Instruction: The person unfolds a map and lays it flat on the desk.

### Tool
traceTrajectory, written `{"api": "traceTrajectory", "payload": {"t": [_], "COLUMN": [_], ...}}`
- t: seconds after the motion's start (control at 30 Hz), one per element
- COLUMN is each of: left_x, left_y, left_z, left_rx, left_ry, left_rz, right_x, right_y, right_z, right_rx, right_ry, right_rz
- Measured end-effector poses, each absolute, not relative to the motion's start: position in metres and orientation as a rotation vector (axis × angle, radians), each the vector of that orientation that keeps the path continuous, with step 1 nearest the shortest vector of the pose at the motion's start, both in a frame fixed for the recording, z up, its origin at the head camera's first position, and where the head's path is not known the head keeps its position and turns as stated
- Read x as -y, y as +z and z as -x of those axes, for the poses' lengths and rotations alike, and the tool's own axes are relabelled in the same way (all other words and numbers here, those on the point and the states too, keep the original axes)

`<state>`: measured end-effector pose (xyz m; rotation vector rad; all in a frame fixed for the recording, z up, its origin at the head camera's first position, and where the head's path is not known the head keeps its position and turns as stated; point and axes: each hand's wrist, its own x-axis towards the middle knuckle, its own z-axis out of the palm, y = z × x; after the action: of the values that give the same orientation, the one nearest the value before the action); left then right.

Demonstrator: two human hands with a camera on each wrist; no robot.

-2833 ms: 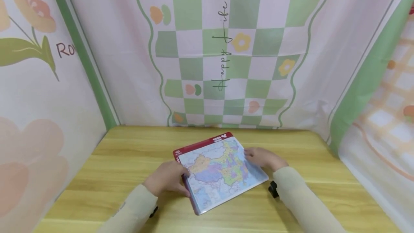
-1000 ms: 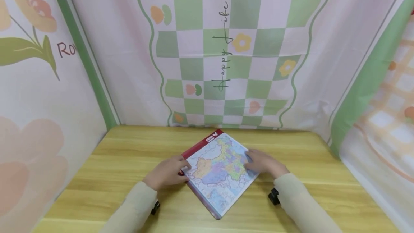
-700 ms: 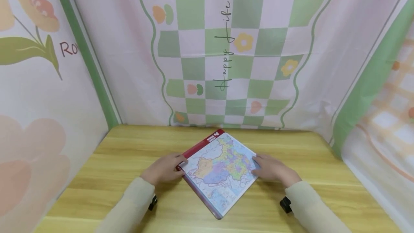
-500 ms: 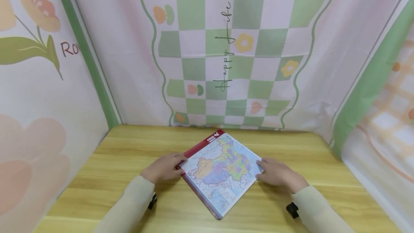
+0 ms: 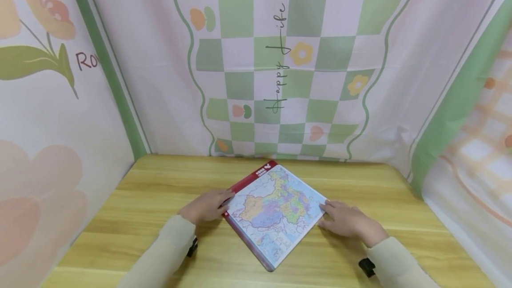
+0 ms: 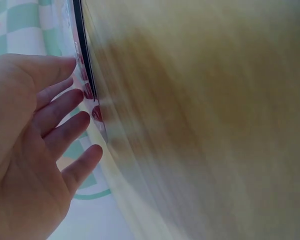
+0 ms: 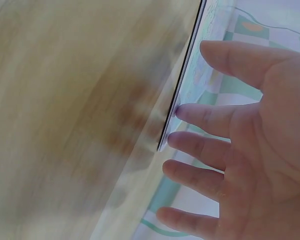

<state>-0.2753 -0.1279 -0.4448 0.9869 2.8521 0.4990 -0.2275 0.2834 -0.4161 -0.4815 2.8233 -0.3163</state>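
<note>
A thin map board [image 5: 276, 212] lies flat on the wooden table, turned so one corner points toward me. It has a red header strip and a coloured map in pale blue surroundings. My left hand [image 5: 207, 206] touches its left corner; in the left wrist view that hand [image 6: 45, 130] has spread, loosely bent fingers at the board's edge. At the right corner is my right hand [image 5: 352, 220]. The right wrist view shows this hand [image 7: 260, 135] with straight, spread fingers, the index and middle fingertips at the edge. Neither hand is curled round the board.
The wooden table [image 5: 140, 217] ends at a white and green checked curtain [image 5: 280, 101] behind. Printed cloth walls [image 5: 48, 123] stand on the left and right. A small black device [image 5: 366, 267] is worn at the right wrist.
The map board has turned anticlockwise, its near corner swinging right. In the last second it has stayed nearly still, while my right hand has slid right and nearer, off the map onto the right corner.
</note>
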Motion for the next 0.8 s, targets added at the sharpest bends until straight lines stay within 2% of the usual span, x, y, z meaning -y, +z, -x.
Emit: {"api": "traceTrajectory", "payload": {"t": [0.8], "left_x": [0.1233], "left_y": [-0.4461], "left_z": [0.2706], "left_rx": [-2.853], "left_ry": [0.418], "left_rz": [-0.829], "right_x": [-0.2753], "right_y": [-0.416], "right_z": [0.2303], "right_rx": [-2.849], "right_ry": [-0.301], "right_rz": [0.44]}}
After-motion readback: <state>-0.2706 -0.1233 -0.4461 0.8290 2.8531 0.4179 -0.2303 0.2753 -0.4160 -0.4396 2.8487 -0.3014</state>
